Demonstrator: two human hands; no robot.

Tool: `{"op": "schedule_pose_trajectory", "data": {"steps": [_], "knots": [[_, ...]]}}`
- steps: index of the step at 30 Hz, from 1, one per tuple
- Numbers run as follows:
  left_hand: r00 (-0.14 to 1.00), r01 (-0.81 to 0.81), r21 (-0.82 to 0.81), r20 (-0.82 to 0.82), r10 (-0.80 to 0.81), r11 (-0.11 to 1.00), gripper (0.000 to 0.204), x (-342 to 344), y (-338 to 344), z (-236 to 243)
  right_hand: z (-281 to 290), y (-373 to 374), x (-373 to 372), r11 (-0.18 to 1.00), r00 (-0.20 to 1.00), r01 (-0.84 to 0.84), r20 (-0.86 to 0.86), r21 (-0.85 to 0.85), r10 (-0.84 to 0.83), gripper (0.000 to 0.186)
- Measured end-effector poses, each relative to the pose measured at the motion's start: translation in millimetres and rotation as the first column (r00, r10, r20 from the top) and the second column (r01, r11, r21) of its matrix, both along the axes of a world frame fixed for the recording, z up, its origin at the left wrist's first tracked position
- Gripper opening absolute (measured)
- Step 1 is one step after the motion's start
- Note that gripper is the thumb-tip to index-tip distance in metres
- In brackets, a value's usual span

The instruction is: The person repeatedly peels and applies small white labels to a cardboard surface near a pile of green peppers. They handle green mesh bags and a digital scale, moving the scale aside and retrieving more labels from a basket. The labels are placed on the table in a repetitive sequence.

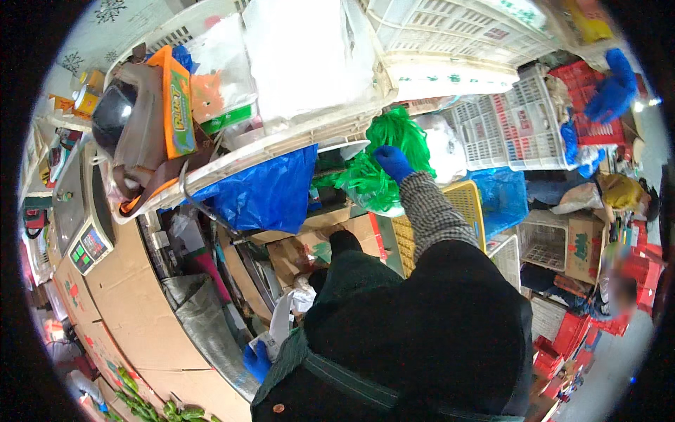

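Note:
In a blue glove, my right hand (393, 163) is closed at a large bunch of shiny green plastic ties (397, 133), its fingers pressed into the strands. The bunch lies at the edge of the white shelf, above a yellow basket. Low in the view, close to my body, my left hand (258, 361), also gloved in blue, appears closed on the lower end of a white paper-like strip (280, 322). Part of that hand is hidden, and the strip's exact kind does not show. A crumpled white plastic piece (304, 295) is beside the strip.
A white crate (281, 151) holds white bags, an orange box (176, 105) and a brown bag. Blue plastic sheeting (271, 193) hangs below it. A scale (88, 239) stands left on cardboard (140, 302). The yellow basket (464, 204) and a person (619, 292) are right.

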State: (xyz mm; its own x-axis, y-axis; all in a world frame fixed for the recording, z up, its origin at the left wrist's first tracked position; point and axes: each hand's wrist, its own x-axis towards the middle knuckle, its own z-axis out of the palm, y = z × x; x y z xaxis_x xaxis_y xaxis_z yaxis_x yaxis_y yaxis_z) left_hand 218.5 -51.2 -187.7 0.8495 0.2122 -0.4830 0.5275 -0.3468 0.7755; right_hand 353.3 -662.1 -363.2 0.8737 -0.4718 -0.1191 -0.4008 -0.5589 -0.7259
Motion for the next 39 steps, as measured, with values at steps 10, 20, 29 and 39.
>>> {"op": "schedule_pose_trajectory", "data": {"steps": [10,20,29,39], "knots": [[0.992,0.037,0.146,-0.122,-0.019,0.989,0.017,-46,-35,-35,5,-49,3,0.974,0.841,0.083,-0.51,-0.21,-0.181,0.036],[0.971,0.008,0.058,-0.237,0.006,0.998,0.017,12,-115,-2,-73,-80,57,0.942,0.994,0.026,-0.088,-0.334,-0.058,0.026],[0.942,0.12,0.181,-0.333,-0.054,0.976,0.017,3,-121,-8,-16,-83,100,0.803,0.85,-0.501,-0.359,-0.323,0.385,0.032],[0.982,0.105,0.088,-0.167,-0.09,0.991,0.021,8,-109,-20,94,-126,21,0.4,0.678,-0.709,-0.404,-0.581,0.614,0.033]]}}
